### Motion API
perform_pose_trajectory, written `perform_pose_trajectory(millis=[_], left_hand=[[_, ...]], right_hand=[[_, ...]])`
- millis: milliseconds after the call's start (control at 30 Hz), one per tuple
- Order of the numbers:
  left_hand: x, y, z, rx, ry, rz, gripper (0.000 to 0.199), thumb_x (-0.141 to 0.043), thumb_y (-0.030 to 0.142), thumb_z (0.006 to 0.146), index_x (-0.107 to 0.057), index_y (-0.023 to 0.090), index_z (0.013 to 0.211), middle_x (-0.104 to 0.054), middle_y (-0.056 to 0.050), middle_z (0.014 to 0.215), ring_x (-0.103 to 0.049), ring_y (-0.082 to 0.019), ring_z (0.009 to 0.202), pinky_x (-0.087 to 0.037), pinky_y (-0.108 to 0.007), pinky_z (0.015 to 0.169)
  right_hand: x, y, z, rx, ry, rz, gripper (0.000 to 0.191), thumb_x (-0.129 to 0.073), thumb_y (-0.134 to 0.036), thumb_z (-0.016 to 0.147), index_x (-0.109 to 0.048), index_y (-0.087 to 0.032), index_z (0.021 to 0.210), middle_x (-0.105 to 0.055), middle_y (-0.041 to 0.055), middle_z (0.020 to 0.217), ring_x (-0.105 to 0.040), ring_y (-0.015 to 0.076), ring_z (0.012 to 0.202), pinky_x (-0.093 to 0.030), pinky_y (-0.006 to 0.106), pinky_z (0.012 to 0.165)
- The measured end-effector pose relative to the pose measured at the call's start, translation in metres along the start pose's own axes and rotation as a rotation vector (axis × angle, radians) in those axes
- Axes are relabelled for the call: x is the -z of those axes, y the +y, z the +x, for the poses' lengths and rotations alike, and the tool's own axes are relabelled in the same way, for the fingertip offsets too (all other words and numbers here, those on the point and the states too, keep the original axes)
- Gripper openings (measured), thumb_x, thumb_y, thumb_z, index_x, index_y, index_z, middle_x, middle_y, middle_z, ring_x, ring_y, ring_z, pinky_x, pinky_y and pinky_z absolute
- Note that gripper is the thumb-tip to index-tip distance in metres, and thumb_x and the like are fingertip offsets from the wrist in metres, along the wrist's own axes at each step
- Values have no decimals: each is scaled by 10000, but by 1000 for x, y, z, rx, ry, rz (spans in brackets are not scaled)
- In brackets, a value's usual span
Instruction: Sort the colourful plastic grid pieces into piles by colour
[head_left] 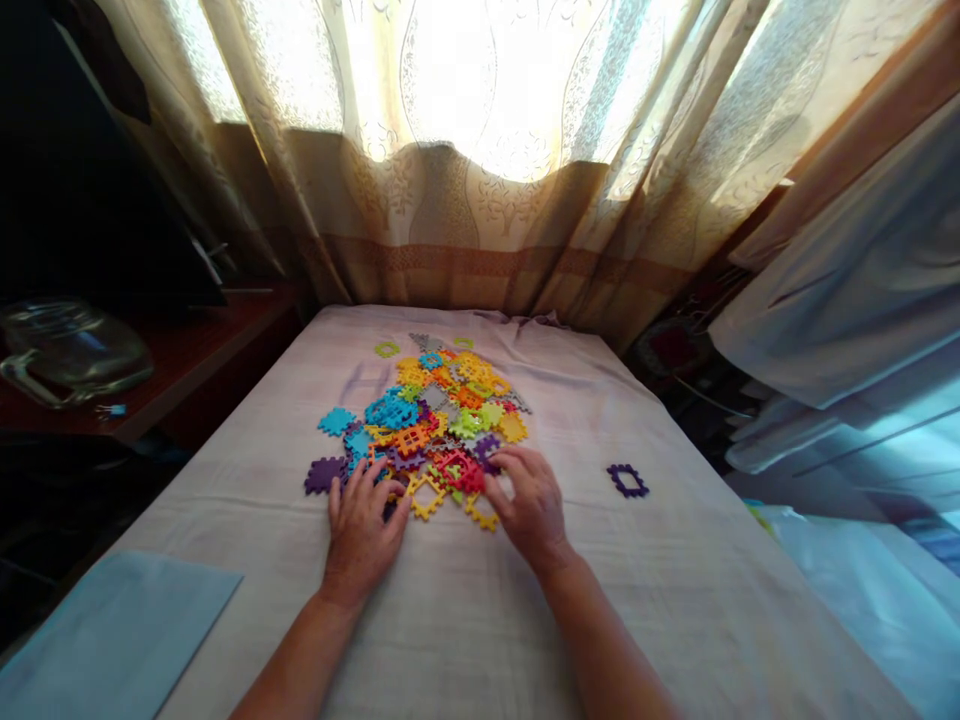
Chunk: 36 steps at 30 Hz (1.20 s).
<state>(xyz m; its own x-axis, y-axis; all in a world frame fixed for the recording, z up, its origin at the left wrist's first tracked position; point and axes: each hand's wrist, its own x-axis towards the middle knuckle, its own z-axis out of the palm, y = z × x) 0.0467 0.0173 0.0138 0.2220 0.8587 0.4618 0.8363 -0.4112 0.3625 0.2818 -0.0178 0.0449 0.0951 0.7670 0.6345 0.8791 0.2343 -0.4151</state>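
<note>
We see a heap of toothed interlocking plastic tiles [437,401] in the middle of a table [697,620] covered with a pale cloth; yellow and orange lie mostly at the far side, blue at the left, lime green toward the right, red and purple nearer to us. Our left hand [361,535] lies at the near left edge of the heap; its fingers are spread and slightly bent, with gaps between them, the tips over blue and purple tiles, and we cannot tell whether they have hold of one. A solid purple square tile [325,475] lies just beside that hand, and a solid blue tile [337,421] farther off at the heap's left edge; a yellow frame tile [427,497] lies between our two hands.

Our right hand [534,508] is at the near right edge; thumb and forefinger are curved and parted, their tips at a red tile [459,470] and a purple tile [487,449], though we cannot tell whether either is gripped. A purple frame tile [627,481] lies alone to the right, well apart from the heap; two green frame tiles, one on the left [387,349], lie near its far end. At our left are a pale blue sheet [120,630] and a glass jug [82,350]; a patterned curtain [450,225] hangs beyond the table.
</note>
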Motion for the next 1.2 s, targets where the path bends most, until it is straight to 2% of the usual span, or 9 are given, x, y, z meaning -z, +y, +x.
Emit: perform_pose_trajectory(millis=[67, 200, 267, 367, 433, 533, 733, 1000, 1200], left_hand=[[-2, -2, 0, -9, 1, 2, 162, -540, 342, 863, -672, 262, 911, -613, -89, 1311, -433, -316, 1339, -207, -639, 1115], [-4, -5, 0, -20, 0, 7, 189, -524, 356, 864, -678, 266, 926, -610, -94, 1314, -432, -322, 1338, -210, -641, 1113], [-5, -6, 1, -24, -2, 12, 207, -509, 366, 871, -678, 267, 939, -609, -94, 1315, -433, -321, 1337, -212, -642, 1111], [-5, -7, 1, -26, 5, 14, 227, -494, 373, 876, -679, 274, 964, -612, -91, 1309, -437, -311, 1333, -207, -634, 1117], [-6, -7, 1, -25, 9, 14, 232, -492, 375, 876, -682, 279, 968, -617, -88, 1300, -445, -306, 1325, -204, -628, 1121], [-6, -7, 2, -31, 8, 17, 248, -480, 385, 880, -687, 276, 962, -616, -96, 1299, -452, -319, 1317, -211, -641, 1112], [-6, -5, 1, -68, -4, 31, 225, -492, 377, 876, -691, 280, 919, -621, -84, 1300, -447, -323, 1326, -222, -638, 1107], [3, 1, 0, -179, -71, -44, 179, -512, 309, 890, -686, 279, 919, -683, -42, 1215, -523, -277, 1262, -297, -578, 1094], [8, 3, 4, -217, 32, -183, 155, -523, 276, 900, -672, 237, 911, -721, -53, 1112, -657, -202, 1048, -479, -404, 962]], right_hand=[[24, 37, 8, -177, 60, -151, 187, -518, -307, 880, -658, -205, 951, -646, 98, 1041, -567, 237, 1013, -435, 384, 945], [72, 107, -1, -567, 48, -452, 255, -521, -316, 853, -681, -161, 976, -614, 141, 1153, -550, 271, 1065, -424, 394, 951], [86, 129, -10, -720, -30, -519, 276, -534, -321, 842, -693, -153, 993, -602, 153, 1195, -560, 285, 1074, -441, 393, 920], [94, 143, -19, -859, -206, -521, 277, -547, -343, 839, -708, -174, 989, -642, 133, 1135, -601, 278, 1021, -474, 367, 836], [94, 144, -20, -887, -275, -509, 267, -554, -356, 839, -711, -193, 981, -671, 107, 1072, -625, 261, 974, -484, 343, 789], [93, 143, -18, -871, -289, -522, 247, -572, -349, 828, -709, -213, 981, -684, 86, 1062, -637, 246, 966, -487, 324, 780], [93, 143, -15, -838, -347, -517, 395, -588, -297, 799, -654, -185, 1171, -661, 124, 1140, -626, 263, 1025, -485, 340, 833], [94, 145, -11, -756, -533, -454, 388, -627, -260, 733, -704, -204, 1109, -670, 106, 1130, -646, 245, 980, -492, 316, 805], [97, 136, -3, -785, -587, -448, 380, -666, -339, 743, -711, -210, 1098, -686, 100, 1110, -654, 243, 981, -493, 302, 780]])
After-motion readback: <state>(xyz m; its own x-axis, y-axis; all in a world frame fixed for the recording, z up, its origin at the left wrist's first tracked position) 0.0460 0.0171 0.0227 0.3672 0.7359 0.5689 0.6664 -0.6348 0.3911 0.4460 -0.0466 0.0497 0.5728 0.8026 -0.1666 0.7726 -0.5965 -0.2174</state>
